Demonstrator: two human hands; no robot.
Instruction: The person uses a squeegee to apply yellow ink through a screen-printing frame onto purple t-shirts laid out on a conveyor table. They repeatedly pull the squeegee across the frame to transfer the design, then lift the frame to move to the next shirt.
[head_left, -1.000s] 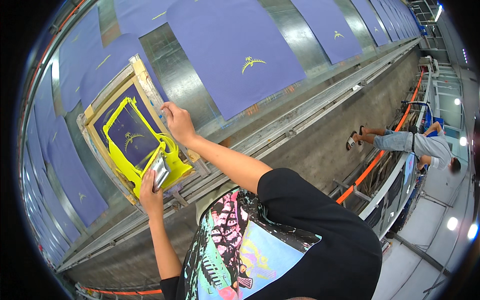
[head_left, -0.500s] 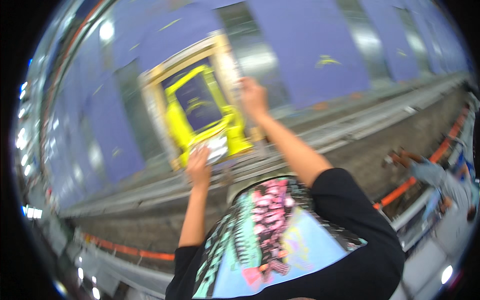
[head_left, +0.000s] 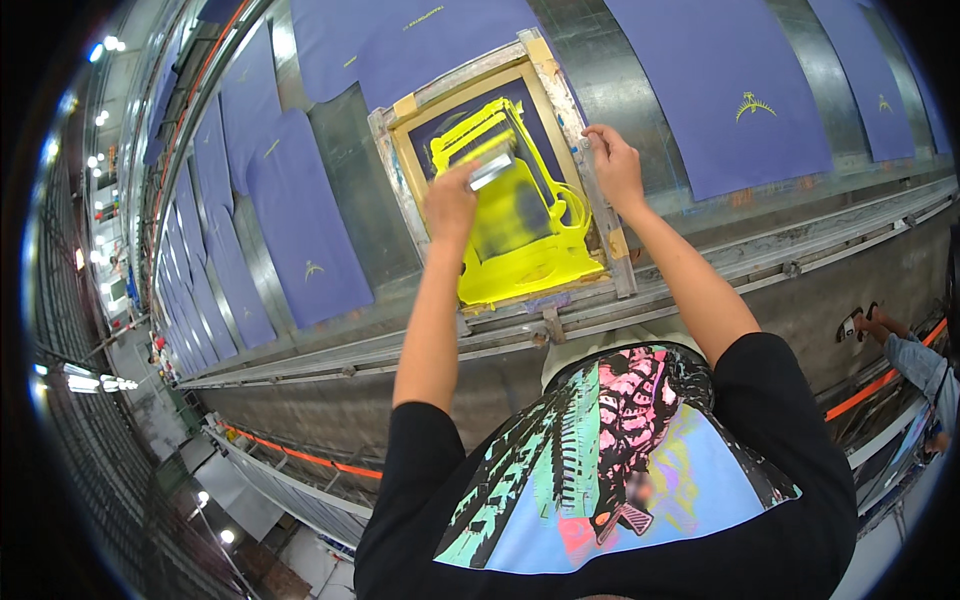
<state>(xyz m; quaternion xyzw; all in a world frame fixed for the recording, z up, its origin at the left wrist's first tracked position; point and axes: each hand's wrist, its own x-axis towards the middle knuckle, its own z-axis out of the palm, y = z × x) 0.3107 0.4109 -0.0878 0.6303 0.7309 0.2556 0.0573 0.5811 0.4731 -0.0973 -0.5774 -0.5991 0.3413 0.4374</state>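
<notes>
My left hand (head_left: 452,200) grips a metal-handled squeegee (head_left: 491,170) over a printing screen (head_left: 410,105) in a wood and metal frame, toward the screen's upper part. Bright yellow ink (head_left: 525,269) is smeared across the mesh and pooled at its near end. My right hand (head_left: 616,165) has its fingers bent round the right side bar of the frame. The screen lies on a long metal table, with purple fabric pieces (head_left: 715,100) around it, several bearing small yellow prints.
A metal rail (head_left: 750,265) runs along the table's near edge. A concrete aisle (head_left: 830,290) and an orange rail (head_left: 872,386) lie beyond it. Another person (head_left: 910,370) is at the right edge. More purple pieces (head_left: 310,220) extend along the table to the left.
The squeegee in my left hand has moved up the screen from its near end, leaving yellow ink over the middle. My view has turned, shifting the screen rightward. My right hand stays at the frame.
</notes>
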